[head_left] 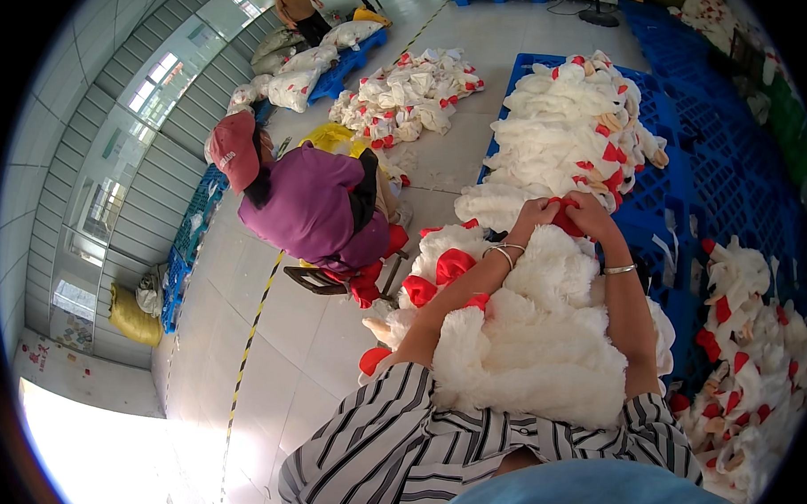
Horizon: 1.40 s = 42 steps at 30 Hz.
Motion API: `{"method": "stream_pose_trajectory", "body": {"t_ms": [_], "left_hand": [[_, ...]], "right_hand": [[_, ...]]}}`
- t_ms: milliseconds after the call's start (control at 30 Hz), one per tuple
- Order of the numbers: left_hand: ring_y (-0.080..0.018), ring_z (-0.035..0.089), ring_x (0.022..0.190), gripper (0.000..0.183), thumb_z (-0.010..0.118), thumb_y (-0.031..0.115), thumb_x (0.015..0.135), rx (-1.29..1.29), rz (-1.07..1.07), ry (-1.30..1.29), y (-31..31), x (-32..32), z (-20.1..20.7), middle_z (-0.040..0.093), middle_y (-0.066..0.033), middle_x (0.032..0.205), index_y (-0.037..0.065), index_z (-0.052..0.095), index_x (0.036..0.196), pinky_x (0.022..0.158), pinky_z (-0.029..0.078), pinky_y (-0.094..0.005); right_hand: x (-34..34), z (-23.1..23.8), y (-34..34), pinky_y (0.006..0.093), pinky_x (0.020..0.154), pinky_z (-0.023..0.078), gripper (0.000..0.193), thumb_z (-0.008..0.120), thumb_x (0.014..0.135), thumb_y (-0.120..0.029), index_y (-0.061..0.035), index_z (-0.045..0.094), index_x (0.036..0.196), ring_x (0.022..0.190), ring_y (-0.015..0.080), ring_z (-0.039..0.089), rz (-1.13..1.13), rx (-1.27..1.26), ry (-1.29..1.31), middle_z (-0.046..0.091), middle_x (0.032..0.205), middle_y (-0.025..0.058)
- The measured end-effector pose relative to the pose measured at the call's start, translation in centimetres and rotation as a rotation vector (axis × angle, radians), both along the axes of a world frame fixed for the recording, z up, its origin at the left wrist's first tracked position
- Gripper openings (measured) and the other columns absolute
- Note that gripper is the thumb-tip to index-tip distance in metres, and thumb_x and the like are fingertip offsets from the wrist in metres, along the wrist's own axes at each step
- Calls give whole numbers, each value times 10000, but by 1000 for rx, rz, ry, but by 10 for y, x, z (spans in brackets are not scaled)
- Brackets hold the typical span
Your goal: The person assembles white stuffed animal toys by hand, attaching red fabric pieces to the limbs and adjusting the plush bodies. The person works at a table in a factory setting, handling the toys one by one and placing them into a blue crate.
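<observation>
Both arms reach forward over a heap of white plush skins [523,354] in my lap, some with red patches. My left hand [537,215], with bracelets at the wrist, is closed on a red fabric piece [562,218]. From the other side, my right hand [589,213] pinches the same red piece, its fingers close to the left ones. The red piece appears to belong to a white furry plush skin just below it; their join is partly hidden by my hands.
A long pile of white plush skins [564,131] lies ahead on a blue pallet [521,68]. Another pile [754,364] is at my right. On the left sits a person in purple [317,197], near a floor pile [411,92]. White sacks [304,73] stand farther back.
</observation>
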<state>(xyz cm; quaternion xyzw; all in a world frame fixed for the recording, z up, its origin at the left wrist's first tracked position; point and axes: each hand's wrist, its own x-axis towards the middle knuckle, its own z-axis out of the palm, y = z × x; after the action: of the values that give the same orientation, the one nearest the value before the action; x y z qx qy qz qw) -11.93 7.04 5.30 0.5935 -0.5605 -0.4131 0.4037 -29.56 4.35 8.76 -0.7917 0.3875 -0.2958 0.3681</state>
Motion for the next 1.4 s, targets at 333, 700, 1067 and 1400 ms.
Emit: {"method": "stream_pose_trajectory", "body": {"t_ms": [333, 700, 1067, 1400], "left_hand": [[-93, 591, 608, 434, 567, 431, 881, -57, 6, -1, -13, 6, -29, 641, -53, 629, 24, 714, 916, 572, 489, -294], [-86, 583, 614, 429, 576, 420, 885, -41, 19, 2, -7, 3, -17, 642, -36, 641, 14, 713, 913, 574, 486, -287], [-62, 523, 641, 398, 591, 356, 896, 5, -15, 21, 3, 0, 3, 608, 21, 688, -32, 681, 886, 570, 450, -269], [-115, 630, 664, 425, 562, 399, 885, -23, 25, -9, -1, -1, -8, 684, -109, 700, 3, 705, 938, 623, 507, -311]], "right_hand": [[2, -2, 0, 344, 710, 474, 168, 531, 812, -86, 36, 608, 897, 765, 248, 620, 2, -12, -14, 641, 821, 173], [1, -1, -1, 359, 720, 486, 211, 538, 808, -106, 38, 631, 930, 788, 279, 638, 0, -5, -11, 656, 846, 197], [0, -1, 0, 350, 723, 482, 186, 531, 810, -93, 36, 617, 913, 785, 264, 629, -2, -7, 11, 648, 849, 181], [0, -3, -2, 351, 733, 484, 185, 525, 814, -84, 41, 618, 914, 793, 271, 629, 6, -8, -1, 648, 857, 181]]}}
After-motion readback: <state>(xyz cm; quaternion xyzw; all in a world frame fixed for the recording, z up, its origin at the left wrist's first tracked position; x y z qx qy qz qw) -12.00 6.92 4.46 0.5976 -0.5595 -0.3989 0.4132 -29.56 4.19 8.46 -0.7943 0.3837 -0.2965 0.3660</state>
